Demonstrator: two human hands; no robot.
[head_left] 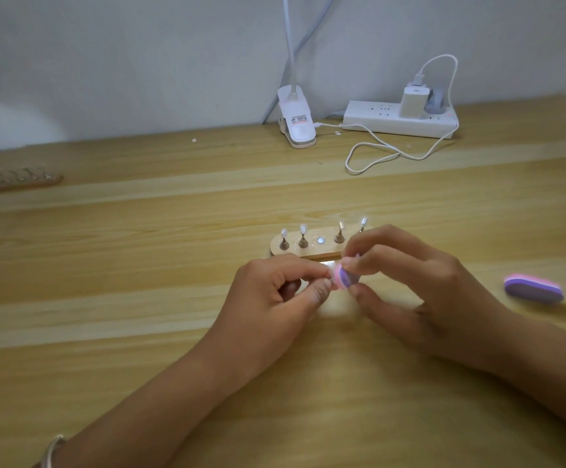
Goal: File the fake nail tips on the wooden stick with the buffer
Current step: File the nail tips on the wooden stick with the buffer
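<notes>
Pinching the buffer: the right hand (410,282) holds a small pink and purple buffer (344,278) between its forefinger on top and its thumb underneath, with the other fingers curled beside the forefinger.
Left hand: the left hand (281,292) has its thumb and forefinger closed together right at the buffer's pink end and the remaining fingers curled into the palm. I cannot tell what, if anything, sits between those two fingertips.
Arms: both forearms come in from the bottom edge and meet over the table (139,298). A silver bracelet (50,450) circles the left wrist.
Wooden stick: the wooden stick (308,254) lies flat on the table just behind the hands. The right hand's fingers cover its right end, and I cannot tell whether they touch it.
Nail tips: four clear nail tips (303,228) stand upright on small pegs along the stick, with a shiny round spot (321,240) in the gap between the second and third.
Hard to make out: the place where the buffer meets the left fingertips is blurred and too small to read.
Right side: a second buffer (533,288) lies flat on the table, well apart from the hands.
Far left: another wooden holder (24,180) with pegs is blurred.
Back edge: a clip lamp (296,119) has its neck cut off by the top edge, and beside it a power strip (399,121) carries a charger (414,101) and a looping white cable (376,157).
</notes>
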